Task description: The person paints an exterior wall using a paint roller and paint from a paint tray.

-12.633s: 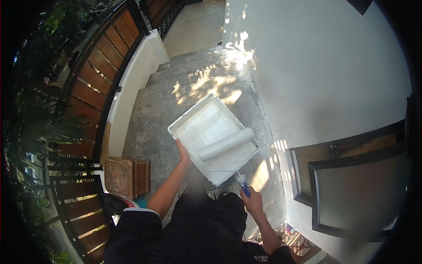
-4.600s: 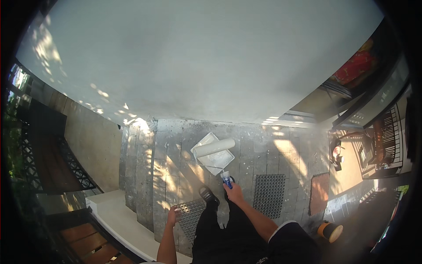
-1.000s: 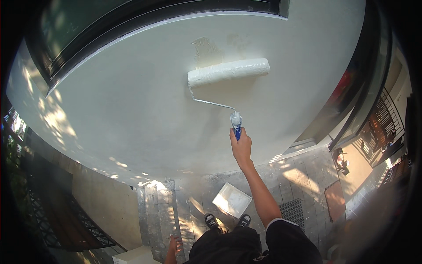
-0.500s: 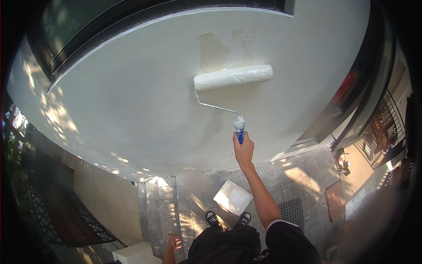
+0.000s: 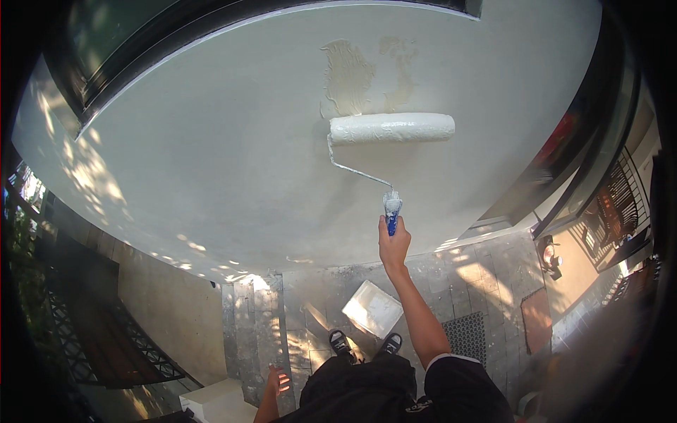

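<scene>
My right hand (image 5: 394, 243) is wrapped round the blue, paint-smeared handle of a paint roller (image 5: 392, 129). Its wide white sleeve, thick with wet paint, lies level against the pale wall (image 5: 233, 155). Right above the sleeve, two uneven patches of wet cream paint (image 5: 348, 76) mark the wall, the left one broader. Low at my left side hangs my left hand (image 5: 278, 381), holding nothing, its fingers loosely apart.
A white tray (image 5: 372, 310) sits on the tiled floor just ahead of my shoes. Steps (image 5: 254, 331) are at the left, with a white box (image 5: 220, 403) nearby. A dark mat (image 5: 467, 337) lies at the right. A dark-framed window (image 5: 162, 42) borders the wall above.
The roller has moved to the right and slightly down along the wall, and its sleeve has turned from tilted to nearly level. More of the cream patches shows. My left hand still hangs low.
</scene>
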### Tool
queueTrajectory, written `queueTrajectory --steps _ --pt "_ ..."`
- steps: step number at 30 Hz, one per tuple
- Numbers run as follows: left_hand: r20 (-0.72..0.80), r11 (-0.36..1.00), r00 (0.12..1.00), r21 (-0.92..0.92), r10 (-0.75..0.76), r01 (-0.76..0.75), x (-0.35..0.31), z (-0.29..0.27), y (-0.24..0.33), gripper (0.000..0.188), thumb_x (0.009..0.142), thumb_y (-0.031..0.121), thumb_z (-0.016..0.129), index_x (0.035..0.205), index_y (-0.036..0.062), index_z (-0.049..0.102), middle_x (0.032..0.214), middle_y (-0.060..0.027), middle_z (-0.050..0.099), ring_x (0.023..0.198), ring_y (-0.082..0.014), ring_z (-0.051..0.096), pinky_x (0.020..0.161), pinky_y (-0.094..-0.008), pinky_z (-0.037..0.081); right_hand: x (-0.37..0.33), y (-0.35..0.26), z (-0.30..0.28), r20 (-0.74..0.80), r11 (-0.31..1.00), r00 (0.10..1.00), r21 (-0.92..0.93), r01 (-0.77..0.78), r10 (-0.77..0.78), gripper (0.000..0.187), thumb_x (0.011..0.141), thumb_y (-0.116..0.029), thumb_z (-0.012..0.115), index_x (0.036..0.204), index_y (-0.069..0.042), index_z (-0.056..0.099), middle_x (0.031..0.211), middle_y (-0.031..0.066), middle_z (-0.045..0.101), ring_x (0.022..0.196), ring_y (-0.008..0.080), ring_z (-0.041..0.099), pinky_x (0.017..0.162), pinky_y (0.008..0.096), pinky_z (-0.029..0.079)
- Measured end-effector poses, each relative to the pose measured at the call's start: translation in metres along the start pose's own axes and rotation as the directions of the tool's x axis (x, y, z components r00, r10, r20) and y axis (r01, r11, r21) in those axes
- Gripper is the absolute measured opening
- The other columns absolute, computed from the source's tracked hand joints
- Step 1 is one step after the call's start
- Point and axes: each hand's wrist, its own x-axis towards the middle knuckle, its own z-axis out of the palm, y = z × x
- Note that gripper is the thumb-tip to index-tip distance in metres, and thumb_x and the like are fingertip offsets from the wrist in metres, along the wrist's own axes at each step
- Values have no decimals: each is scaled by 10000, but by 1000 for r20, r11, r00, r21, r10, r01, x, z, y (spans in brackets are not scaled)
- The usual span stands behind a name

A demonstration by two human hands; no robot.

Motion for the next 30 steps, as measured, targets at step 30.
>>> queueTrajectory --steps 30 --pt "63 999 998 -33 6 -4 -14 12 -46 706 845 653 157 1289 145 363 1183 -152 493 1085 -308 478 888 -553 343 -170 107 -111 250 940 915 -210 -269 317 277 842 -234 561 688 -9 511 450 55 484 371 135 505 378 297 394"
